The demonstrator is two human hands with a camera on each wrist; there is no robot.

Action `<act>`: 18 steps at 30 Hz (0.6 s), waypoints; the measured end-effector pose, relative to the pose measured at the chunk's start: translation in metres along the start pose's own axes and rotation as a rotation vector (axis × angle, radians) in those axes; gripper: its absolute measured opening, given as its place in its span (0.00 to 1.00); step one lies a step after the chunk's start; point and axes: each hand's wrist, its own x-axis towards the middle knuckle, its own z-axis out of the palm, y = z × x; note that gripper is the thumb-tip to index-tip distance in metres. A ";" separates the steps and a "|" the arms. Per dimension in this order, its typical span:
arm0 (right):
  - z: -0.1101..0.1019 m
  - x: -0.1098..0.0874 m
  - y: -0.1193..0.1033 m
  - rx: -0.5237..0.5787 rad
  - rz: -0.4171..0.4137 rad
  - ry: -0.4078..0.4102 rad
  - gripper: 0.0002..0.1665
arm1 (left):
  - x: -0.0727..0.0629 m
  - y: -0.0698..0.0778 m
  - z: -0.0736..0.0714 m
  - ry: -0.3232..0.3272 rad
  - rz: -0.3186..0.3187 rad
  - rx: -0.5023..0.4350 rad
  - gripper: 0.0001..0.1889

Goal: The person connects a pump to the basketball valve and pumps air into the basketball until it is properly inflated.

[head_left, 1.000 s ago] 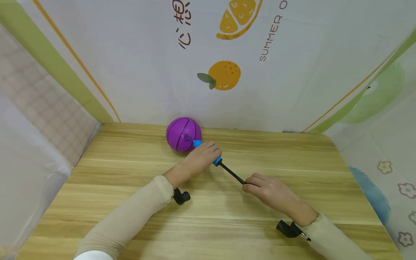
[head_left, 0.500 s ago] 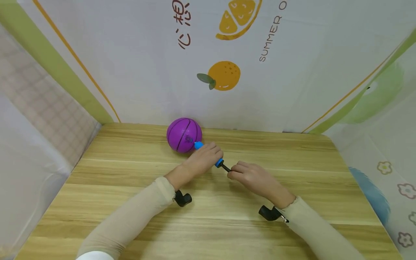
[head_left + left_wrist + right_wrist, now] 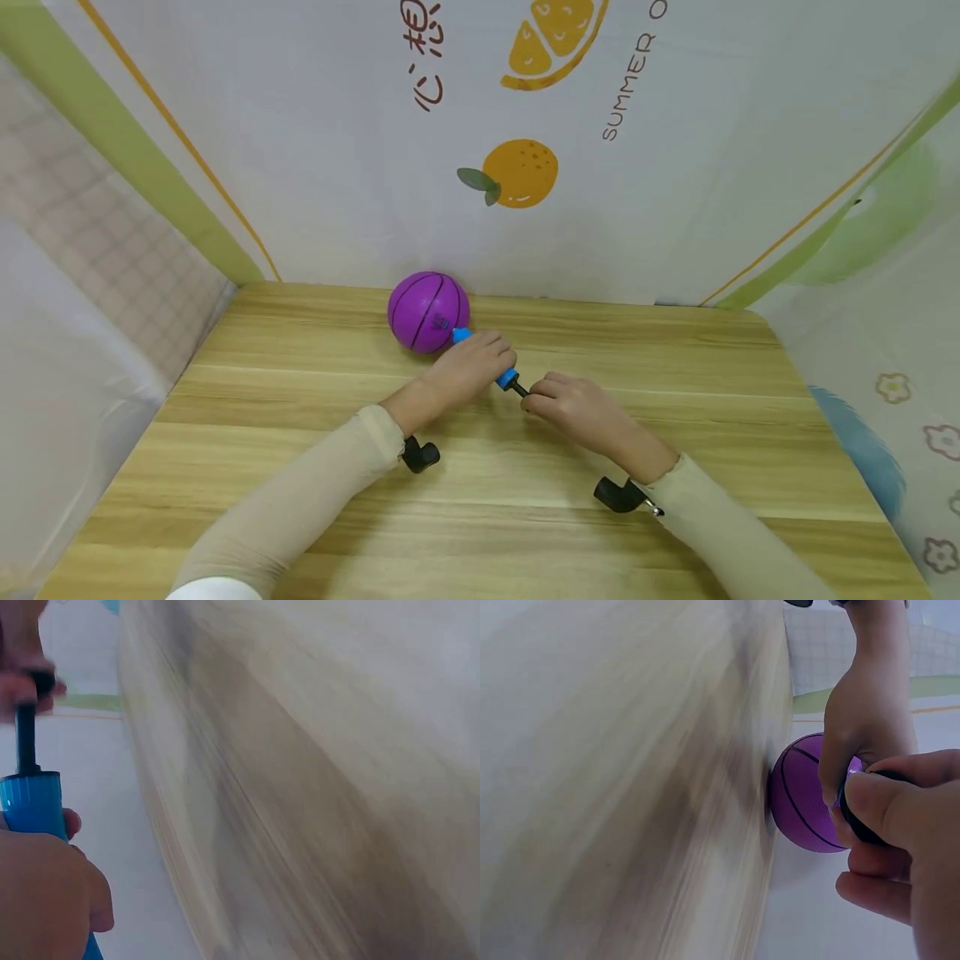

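A purple ball (image 3: 422, 310) with black basketball lines sits on the wooden table against the back cloth. My left hand (image 3: 471, 367) grips the blue barrel of a hand pump (image 3: 506, 379), whose blue tip end points at the ball. Whether a needle is inside the ball is too small to tell. A short length of black rod (image 3: 25, 739) shows between barrel and handle in the left wrist view. Fingers and thumb of my right hand (image 3: 576, 410) hold the pump's black handle (image 3: 864, 819), mostly hidden by them.
The wooden tabletop (image 3: 480, 542) spreads around both arms. A white cloth (image 3: 337, 200) with fruit prints rises behind the ball, and more cloth hangs at both sides. Black camera mounts (image 3: 618, 495) are strapped at the wrists.
My right hand has moved left and away from me toward the left hand, pushing the rod into the barrel. Over the last half second it barely moved. The ball has turned slightly.
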 end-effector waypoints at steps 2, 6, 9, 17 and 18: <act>-0.003 -0.006 -0.002 0.004 -0.005 0.001 0.11 | 0.000 -0.001 -0.001 -0.002 -0.004 -0.007 0.11; -0.013 -0.021 -0.007 0.008 -0.012 -0.007 0.09 | -0.001 -0.002 -0.001 0.000 -0.011 -0.034 0.14; -0.022 -0.031 -0.010 0.010 -0.017 -0.011 0.04 | -0.001 -0.003 -0.002 0.007 -0.016 -0.057 0.14; -0.038 -0.045 -0.016 0.027 -0.021 0.005 0.28 | -0.003 -0.005 -0.003 0.026 -0.043 -0.087 0.12; -0.038 -0.045 -0.016 0.026 -0.019 0.007 0.29 | -0.003 -0.005 -0.003 0.032 -0.045 -0.089 0.11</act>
